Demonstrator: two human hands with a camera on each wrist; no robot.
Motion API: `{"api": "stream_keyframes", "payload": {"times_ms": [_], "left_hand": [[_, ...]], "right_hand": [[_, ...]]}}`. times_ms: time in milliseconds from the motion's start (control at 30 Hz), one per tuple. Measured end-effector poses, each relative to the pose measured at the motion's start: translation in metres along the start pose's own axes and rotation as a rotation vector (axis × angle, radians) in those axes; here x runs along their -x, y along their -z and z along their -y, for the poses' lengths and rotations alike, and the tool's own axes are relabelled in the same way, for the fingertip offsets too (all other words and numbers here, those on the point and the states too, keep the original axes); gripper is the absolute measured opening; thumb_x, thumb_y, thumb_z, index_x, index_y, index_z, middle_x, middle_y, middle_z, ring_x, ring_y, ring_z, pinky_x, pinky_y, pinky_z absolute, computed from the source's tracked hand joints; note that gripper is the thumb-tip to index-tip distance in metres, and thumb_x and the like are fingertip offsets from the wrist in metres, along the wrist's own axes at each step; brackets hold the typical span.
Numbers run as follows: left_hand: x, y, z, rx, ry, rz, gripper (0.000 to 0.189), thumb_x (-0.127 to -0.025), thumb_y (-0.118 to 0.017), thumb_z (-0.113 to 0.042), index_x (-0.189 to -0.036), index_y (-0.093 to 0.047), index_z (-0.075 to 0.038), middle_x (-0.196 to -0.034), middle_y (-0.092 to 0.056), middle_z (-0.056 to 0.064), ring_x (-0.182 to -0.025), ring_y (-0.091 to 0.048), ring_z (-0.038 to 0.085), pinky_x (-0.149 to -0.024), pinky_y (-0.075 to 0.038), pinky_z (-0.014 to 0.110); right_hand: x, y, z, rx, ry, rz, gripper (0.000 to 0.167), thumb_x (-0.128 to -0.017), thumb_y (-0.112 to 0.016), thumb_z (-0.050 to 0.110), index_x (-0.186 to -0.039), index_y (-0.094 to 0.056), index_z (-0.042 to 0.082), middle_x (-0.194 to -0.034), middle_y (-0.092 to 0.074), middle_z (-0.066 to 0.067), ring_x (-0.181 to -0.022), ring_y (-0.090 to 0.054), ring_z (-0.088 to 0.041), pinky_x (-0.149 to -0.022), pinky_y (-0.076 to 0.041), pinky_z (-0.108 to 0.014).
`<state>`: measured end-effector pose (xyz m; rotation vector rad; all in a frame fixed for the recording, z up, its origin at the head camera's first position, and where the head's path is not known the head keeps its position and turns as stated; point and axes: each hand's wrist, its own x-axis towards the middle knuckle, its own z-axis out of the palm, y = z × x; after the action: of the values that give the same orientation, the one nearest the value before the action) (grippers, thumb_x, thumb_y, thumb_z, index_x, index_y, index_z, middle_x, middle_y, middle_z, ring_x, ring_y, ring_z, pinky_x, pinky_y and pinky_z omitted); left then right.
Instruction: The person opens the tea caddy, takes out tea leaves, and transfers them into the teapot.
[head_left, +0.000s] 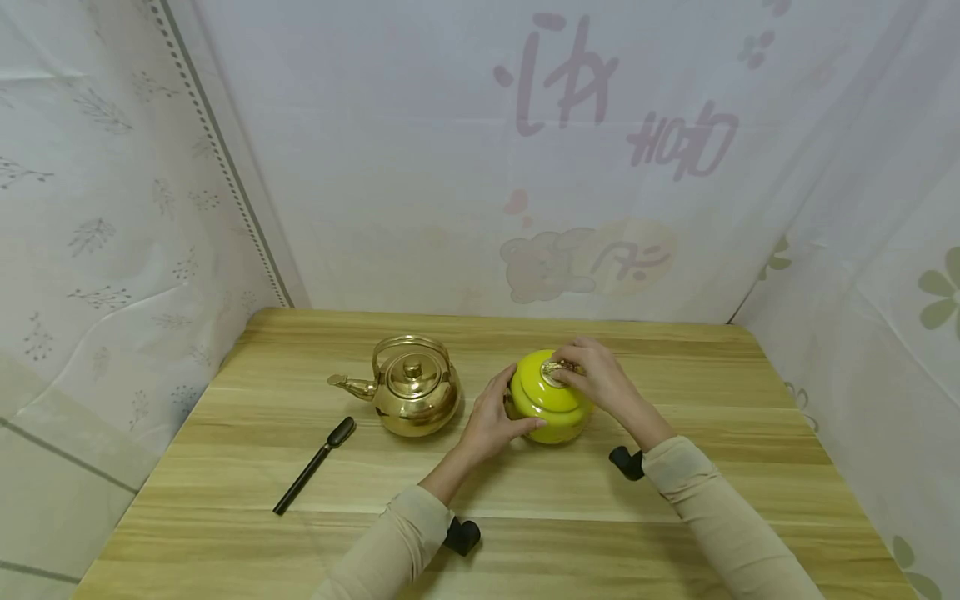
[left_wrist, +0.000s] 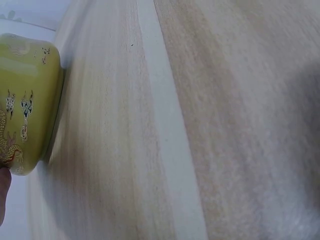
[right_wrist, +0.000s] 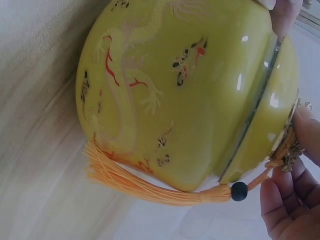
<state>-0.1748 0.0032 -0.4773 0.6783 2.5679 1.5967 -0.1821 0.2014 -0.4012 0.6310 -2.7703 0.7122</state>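
A glossy yellow lidded jar (head_left: 562, 431) stands on the wooden table, painted with a dragon that shows in the right wrist view. My left hand (head_left: 489, 423) grips its left side, thumb across the front; only the thumb's edge appears beside the jar (left_wrist: 30, 100) in the left wrist view. On top, my right hand (head_left: 603, 379) pinches the ornate gold knob (head_left: 553, 373) of the domed yellow lid (head_left: 534, 380). The lid sits on the jar. From the knob hangs an orange tassel (right_wrist: 150, 185) with a dark bead (right_wrist: 239, 191).
Left of the jar stands a shiny gold teapot (head_left: 416, 408), its spout pointing left and its handle upright. A dark, long-handled scoop (head_left: 311, 469) lies in front of it on the table (head_left: 540, 492). Patterned white cloth (head_left: 390, 192) hangs behind and at both sides.
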Motion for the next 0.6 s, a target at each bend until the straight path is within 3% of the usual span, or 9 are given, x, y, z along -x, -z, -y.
{"api": "stream_keyframes", "payload": {"times_ms": [233,600], "left_hand": [[-0.0008,-0.0005,0.0009,-0.003,0.001,0.001,0.096,-0.072,-0.082,-0.030,-0.146,-0.028,-0.004,-0.144,-0.039,0.012,-0.129,-0.042,0.024,-0.107,-0.038,0.039],[-0.0007,-0.0008,0.0011,0.012,0.007,0.008,0.096,-0.073,-0.082,-0.030,-0.146,-0.027,-0.002,-0.144,-0.039,0.012,-0.119,-0.049,0.024,-0.101,-0.043,0.039]], "right_hand": [[-0.0046,0.0028,0.0029,0.039,0.003,0.050,0.014,-0.081,-0.073,0.011,-0.094,-0.071,0.007,-0.092,-0.063,-0.007,-0.083,-0.056,-0.021,-0.072,-0.050,-0.035],[-0.0091,0.0049,0.0056,0.071,0.020,0.107,0.012,-0.080,-0.074,0.013,-0.090,-0.071,0.007,-0.092,-0.062,-0.007,-0.081,-0.056,-0.020,-0.069,-0.051,-0.033]]}}
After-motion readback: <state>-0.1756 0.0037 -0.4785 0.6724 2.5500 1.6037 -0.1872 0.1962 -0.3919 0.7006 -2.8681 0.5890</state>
